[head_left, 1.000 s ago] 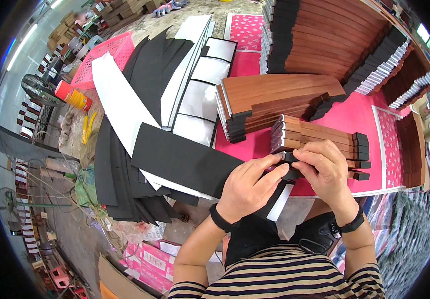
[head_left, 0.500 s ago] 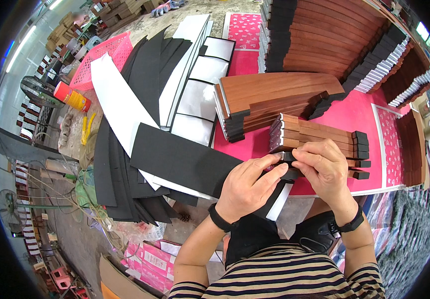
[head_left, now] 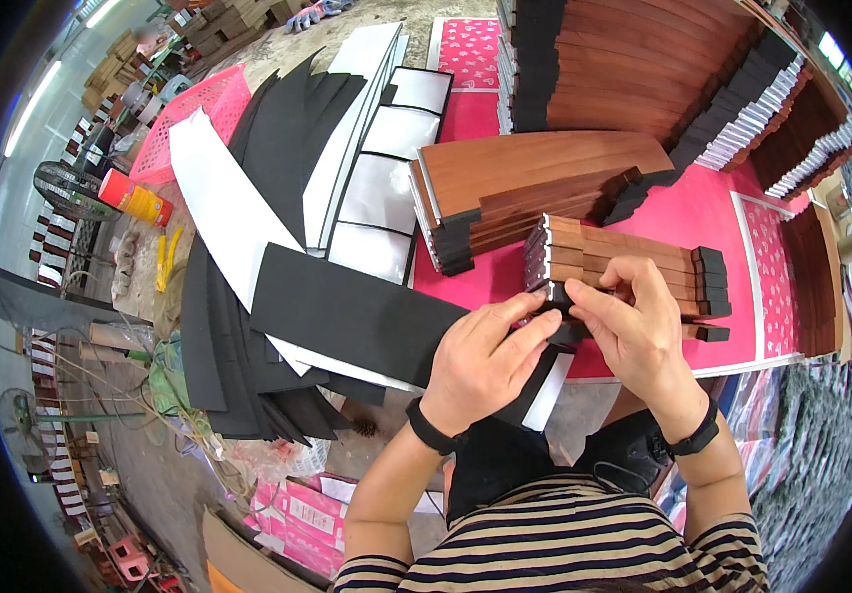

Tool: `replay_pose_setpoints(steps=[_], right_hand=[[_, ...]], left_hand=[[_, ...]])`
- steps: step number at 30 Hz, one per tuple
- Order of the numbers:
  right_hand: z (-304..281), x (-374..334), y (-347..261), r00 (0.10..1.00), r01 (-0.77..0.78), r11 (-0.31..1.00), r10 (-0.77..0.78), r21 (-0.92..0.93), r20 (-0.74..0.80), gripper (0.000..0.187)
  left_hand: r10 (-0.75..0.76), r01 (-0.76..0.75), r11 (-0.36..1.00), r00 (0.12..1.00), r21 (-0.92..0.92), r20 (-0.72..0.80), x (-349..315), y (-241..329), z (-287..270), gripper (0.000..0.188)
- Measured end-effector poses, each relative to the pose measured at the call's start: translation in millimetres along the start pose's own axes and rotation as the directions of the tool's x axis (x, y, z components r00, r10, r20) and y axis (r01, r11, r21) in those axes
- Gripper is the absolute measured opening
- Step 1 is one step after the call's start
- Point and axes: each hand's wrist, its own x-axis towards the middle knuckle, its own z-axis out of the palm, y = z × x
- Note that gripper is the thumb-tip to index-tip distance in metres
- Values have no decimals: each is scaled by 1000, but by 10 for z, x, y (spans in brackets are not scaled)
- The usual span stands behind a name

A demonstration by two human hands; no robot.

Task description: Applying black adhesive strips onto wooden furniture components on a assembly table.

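Both hands meet at the near edge of a pink-covered table. My left hand [head_left: 480, 361] and my right hand [head_left: 634, 331] pinch the black-covered end of a small wooden piece [head_left: 558, 299], fingertips almost touching; the rest of it is mostly hidden by my right hand. Right behind lies a row of similar wooden pieces [head_left: 634, 259] with black-covered ends. A wide black foam strip [head_left: 347, 306] reaches from the left to my left hand. Below the fingers hangs a strip with a white face [head_left: 549, 390], its upper part hidden.
Larger curved wooden boards [head_left: 545, 163] with black ends lie behind, and a tall stack of boards [head_left: 643, 69] rises at the back. Left are fanned black sheets [head_left: 283, 138], white sheets [head_left: 386, 188], a pink basket [head_left: 189, 114], yellow-handled pliers [head_left: 167, 259] and a red-yellow can [head_left: 135, 197].
My right hand has shifted slightly left and its fingers have moved onto the top of the black-covered end. My left hand keeps its pinch. The whole view has shifted a little.
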Motion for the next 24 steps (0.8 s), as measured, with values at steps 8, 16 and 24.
replay_pose_setpoints(steps=[8, 16, 24], right_hand=[[-32, -60, 29, 992, 67, 991, -54, 112, -118, 40], [22, -361, -143, 979, 176, 979, -184, 99, 89, 28], [173, -486, -364, 993, 10, 991, -25, 131, 119, 28]], left_hand=[[-230, 225, 967, 972, -121, -34, -4, -50, 31, 51], [-243, 230, 959, 968, 163, 63, 3, -79, -75, 19], [-47, 51, 989, 998, 135, -37, 87, -8, -150, 14]])
